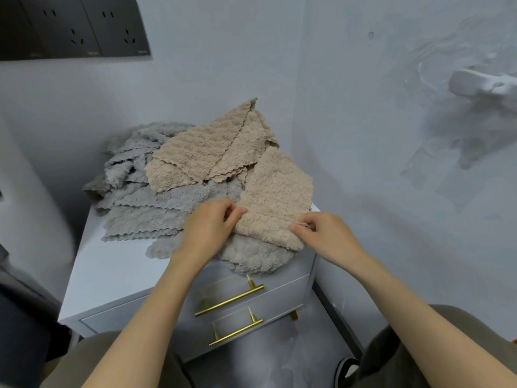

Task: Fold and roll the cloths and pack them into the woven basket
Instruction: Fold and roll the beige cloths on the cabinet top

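A heap of fluffy cloths lies on a white nightstand [112, 275]. Several grey cloths [140, 217] spread at the left and front. Two beige cloths [201, 155] lie crumpled at the back of the heap. A third beige cloth [275, 197] lies at the front right, over a grey one [251, 259]. My left hand [208, 228] pinches this beige cloth's near left corner. My right hand [321, 233] pinches its near right edge. No woven basket is in view.
The nightstand stands in a wall corner and has two drawers with brass bar handles [229, 301]. Black wall sockets [72, 26] sit at the upper left. A white fixture [481, 85] juts from the right wall. My knees and a shoe [347, 368] show below.
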The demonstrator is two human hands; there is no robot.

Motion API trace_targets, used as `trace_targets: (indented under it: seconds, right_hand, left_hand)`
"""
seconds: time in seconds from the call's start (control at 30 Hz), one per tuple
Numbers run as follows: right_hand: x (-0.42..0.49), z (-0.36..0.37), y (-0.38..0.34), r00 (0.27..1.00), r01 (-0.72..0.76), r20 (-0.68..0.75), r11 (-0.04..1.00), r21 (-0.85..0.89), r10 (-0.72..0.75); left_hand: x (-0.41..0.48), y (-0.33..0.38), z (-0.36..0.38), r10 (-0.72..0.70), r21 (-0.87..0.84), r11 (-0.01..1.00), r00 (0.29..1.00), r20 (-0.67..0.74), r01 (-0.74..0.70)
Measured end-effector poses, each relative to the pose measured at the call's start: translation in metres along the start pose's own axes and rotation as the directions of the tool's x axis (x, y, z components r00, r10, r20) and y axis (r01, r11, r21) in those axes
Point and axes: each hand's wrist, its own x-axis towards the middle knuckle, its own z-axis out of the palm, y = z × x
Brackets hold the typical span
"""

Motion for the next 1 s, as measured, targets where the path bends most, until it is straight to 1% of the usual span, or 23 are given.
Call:
trace_targets:
  seconds: [0.07, 0.1, 0.17, 0.2, 0.23, 0.27, 0.3, 0.33, 0.37, 0.4, 0.47, 0.53, 0.63, 0.8, 0.9, 0.93, 1.0]
  right_hand:
    - [0.002, 0.002, 0.0, 0.998, -0.059, -0.012, 0.996, -0.067, 0.059]
    - [0.002, 0.003, -0.001, 0.997, -0.078, -0.026, 0.991, -0.107, 0.076]
    - [0.002, 0.005, -0.003, 0.995, -0.065, -0.085, 0.986, -0.155, 0.052]
    - [0.001, 0.005, -0.005, 0.992, -0.03, -0.127, 0.986, -0.162, 0.01]
    - [0.001, 0.006, -0.006, 0.983, 0.032, -0.171, 0.985, -0.171, -0.062]
    - [0.0, 0.006, -0.007, 0.965, 0.123, -0.204, 0.972, -0.2, -0.164]
    - [0.0, 0.007, -0.008, 0.936, 0.224, -0.216, 0.945, -0.24, -0.277]
    - [0.0, 0.007, -0.009, 0.902, 0.32, -0.205, 0.906, -0.277, -0.381]
    - [-0.001, 0.008, -0.01, 0.867, 0.404, -0.175, 0.864, -0.301, -0.467]
    - [-0.002, 0.009, -0.01, 0.839, 0.466, -0.136, 0.824, -0.321, -0.528]
    - [-0.004, 0.013, -0.009, 0.808, 0.524, -0.071, 0.77, -0.364, -0.584]
    - [-0.005, 0.016, -0.007, 0.799, 0.535, -0.05, 0.746, -0.396, -0.599]
    - [-0.008, 0.019, -0.004, 0.805, 0.515, -0.047, 0.736, -0.439, -0.591]
    - [-0.01, 0.017, 0.0, 0.838, 0.459, -0.032, 0.735, -0.5, -0.545]
    - [-0.009, 0.015, 0.0, 0.844, 0.427, -0.065, 0.739, -0.521, -0.533]
    - [-0.009, 0.014, 0.0, 0.855, 0.406, -0.081, 0.759, -0.51, -0.512]
    - [-0.008, 0.009, 0.0, 0.905, 0.328, -0.119, 0.847, -0.419, -0.409]
  left_hand:
    - [0.0, 0.002, 0.003, 0.01, 0.109, 0.994, 1.0, -0.019, -0.008]
    - [0.0, 0.002, 0.005, 0.012, 0.135, 0.991, 0.999, -0.031, -0.008]
    - [-0.001, 0.003, 0.005, 0.048, 0.154, 0.987, 0.997, -0.066, -0.038]
    - [-0.002, 0.005, 0.004, 0.111, 0.152, 0.984, 0.989, -0.098, -0.095]
    - [-0.002, 0.006, 0.003, 0.207, 0.158, 0.97, 0.971, -0.124, -0.186]
    - [-0.001, 0.007, 0.001, 0.312, 0.176, 0.941, 0.941, -0.13, -0.288]
    - [-0.002, 0.009, 0.0, 0.406, 0.198, 0.903, 0.908, -0.101, -0.382]
    - [-0.003, 0.009, 0.0, 0.47, 0.205, 0.868, 0.881, -0.048, -0.452]
    - [-0.004, 0.01, 0.0, 0.495, 0.198, 0.852, 0.869, -0.003, -0.485]
    - [-0.005, 0.01, -0.001, 0.491, 0.181, 0.854, 0.871, 0.029, -0.487]
    - [-0.008, 0.005, -0.002, 0.442, 0.116, 0.887, 0.895, 0.06, -0.446]
    - [-0.01, 0.001, -0.004, 0.406, 0.063, 0.909, 0.91, 0.085, -0.412]
    - [-0.013, -0.005, -0.005, 0.388, 0.05, 0.917, 0.913, 0.125, -0.397]
    - [-0.007, -0.007, -0.006, 0.35, -0.016, 0.935, 0.915, 0.199, -0.354]
    - [-0.007, -0.005, -0.009, 0.326, -0.071, 0.945, 0.928, 0.178, -0.318]
    - [-0.007, -0.005, -0.01, 0.305, -0.105, 0.951, 0.938, 0.166, -0.291]
    - [-0.005, -0.005, -0.011, 0.242, -0.164, 0.963, 0.957, 0.159, -0.216]
